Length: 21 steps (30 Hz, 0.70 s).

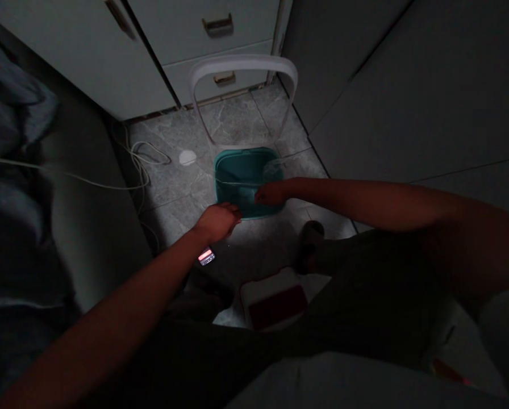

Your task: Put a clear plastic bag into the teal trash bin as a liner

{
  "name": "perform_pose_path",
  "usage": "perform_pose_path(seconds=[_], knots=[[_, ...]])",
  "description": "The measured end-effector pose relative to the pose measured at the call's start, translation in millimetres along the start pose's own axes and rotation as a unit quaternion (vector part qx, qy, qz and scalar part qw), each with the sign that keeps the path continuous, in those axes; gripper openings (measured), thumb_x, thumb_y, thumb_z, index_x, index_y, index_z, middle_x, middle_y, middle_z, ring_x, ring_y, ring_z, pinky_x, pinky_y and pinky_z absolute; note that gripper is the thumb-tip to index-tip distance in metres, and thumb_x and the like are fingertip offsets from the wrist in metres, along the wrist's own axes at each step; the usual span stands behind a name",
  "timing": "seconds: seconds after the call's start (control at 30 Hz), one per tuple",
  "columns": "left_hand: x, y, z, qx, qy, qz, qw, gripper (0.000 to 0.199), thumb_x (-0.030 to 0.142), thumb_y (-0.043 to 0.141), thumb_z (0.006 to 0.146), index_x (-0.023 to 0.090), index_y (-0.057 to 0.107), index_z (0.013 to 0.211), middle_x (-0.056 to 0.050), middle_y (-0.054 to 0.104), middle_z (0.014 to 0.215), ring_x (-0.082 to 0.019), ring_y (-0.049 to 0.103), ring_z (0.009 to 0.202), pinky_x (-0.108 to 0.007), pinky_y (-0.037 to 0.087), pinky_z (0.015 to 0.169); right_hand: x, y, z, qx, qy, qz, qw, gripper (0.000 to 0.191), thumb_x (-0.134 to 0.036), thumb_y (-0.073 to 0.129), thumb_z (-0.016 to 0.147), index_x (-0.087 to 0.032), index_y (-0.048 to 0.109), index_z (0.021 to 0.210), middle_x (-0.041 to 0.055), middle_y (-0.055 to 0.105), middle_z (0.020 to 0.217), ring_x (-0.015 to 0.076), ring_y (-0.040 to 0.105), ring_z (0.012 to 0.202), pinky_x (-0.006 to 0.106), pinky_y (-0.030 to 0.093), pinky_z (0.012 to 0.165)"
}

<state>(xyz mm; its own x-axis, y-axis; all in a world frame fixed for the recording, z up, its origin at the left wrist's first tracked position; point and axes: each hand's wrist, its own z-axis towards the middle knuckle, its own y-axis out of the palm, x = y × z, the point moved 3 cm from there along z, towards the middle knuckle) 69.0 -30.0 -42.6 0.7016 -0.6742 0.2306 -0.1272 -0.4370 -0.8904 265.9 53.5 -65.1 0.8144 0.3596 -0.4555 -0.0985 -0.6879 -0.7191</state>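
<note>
teal bucket (241,170), right hand (271,194) over, left (217,221) near

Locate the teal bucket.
In the head view, the teal bucket sits on the tiled floor, centre frame below the drawers, with the right hand over its near rim and the left hand at its near left corner.

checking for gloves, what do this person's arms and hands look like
The left arm and right arm are bare, with no sleeves in view. The left hand and right hand wear no gloves. Rings cannot be told in this dim light.
</note>
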Motion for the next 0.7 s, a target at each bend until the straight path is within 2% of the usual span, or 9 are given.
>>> perform_pose_path(seconds=[0.07,0.17,0.3,0.4,0.5,0.7], knots=[[0.2,-0.4,-0.4,0.001,-0.005,0.002,1.000,0.035,0.032,0.046,0.107,0.017,0.077,0.110,-0.013,0.074,0.114,-0.028,0.067,0.108,-0.036,0.051,0.086,5.5,-0.7,-27.5,-0.042,-0.058,-0.049,0.996,0.017,-0.023,0.074,0.095,-0.018,0.085,0.107,0.0033,0.083,0.103,0.0144,0.072,0.086,0.022,0.049,0.082],[0.2,-0.5,-0.9,0.010,-0.009,-0.002,1.000,0.034,0.032,0.047,0.105,0.018,0.078,0.110,-0.014,0.074,0.115,-0.029,0.068,0.109,-0.037,0.052,0.087,13.9,3.2,-58.0,-0.020,-0.113,-0.130,0.985,0.031,-0.037,0.070,0.101,-0.022,0.081,0.126,0.0097,0.080,0.119,0.0248,0.071,0.106,0.034,0.047,0.097],[0.6,-0.9,-1.7,0.018,-0.011,-0.004,1.000,0.035,0.032,0.046,0.104,0.019,0.078,0.108,-0.015,0.075,0.114,-0.029,0.068,0.108,-0.038,0.053,0.089,20.5,12.0,-74.1,0.005,-0.188,-0.204,0.961,0.024,-0.035,0.070,0.100,-0.020,0.083,0.114,0.0114,0.079,0.119,0.0276,0.067,0.115,0.041,0.039,0.110],[0.9,-0.9,-2.7,0.019,-0.013,0.004,1.000,0.036,0.033,0.045,0.105,0.019,0.078,0.108,-0.015,0.075,0.114,-0.029,0.069,0.108,-0.038,0.054,0.089,24.9,15.7,-77.4,0.019,-0.190,-0.240,0.952,0.017,-0.026,0.068,0.100,-0.019,0.083,0.105,0.0111,0.079,0.117,0.0270,0.066,0.117,0.043,0.036,0.114],[0.4,0.3,-3.4,0.023,-0.012,0.017,1.000,0.036,0.033,0.044,0.106,0.020,0.077,0.108,-0.014,0.075,0.114,-0.028,0.070,0.109,-0.037,0.054,0.088,31.5,19.1,-80.7,0.048,-0.169,-0.233,0.956,0.021,-0.020,0.062,0.103,-0.018,0.083,0.106,0.0123,0.078,0.123,0.0270,0.065,0.122,0.044,0.038,0.115],[-0.5,1.5,-3.0,0.022,-0.007,0.028,0.999,0.033,0.032,0.047,0.105,0.021,0.077,0.107,-0.012,0.076,0.114,-0.027,0.071,0.109,-0.036,0.054,0.090,54.9,29.1,-89.6,0.123,-0.123,-0.194,0.965,0.033,-0.021,0.053,0.107,-0.020,0.079,0.127,0.0139,0.059,0.158,0.0312,0.051,0.145,0.047,0.039,0.116]])
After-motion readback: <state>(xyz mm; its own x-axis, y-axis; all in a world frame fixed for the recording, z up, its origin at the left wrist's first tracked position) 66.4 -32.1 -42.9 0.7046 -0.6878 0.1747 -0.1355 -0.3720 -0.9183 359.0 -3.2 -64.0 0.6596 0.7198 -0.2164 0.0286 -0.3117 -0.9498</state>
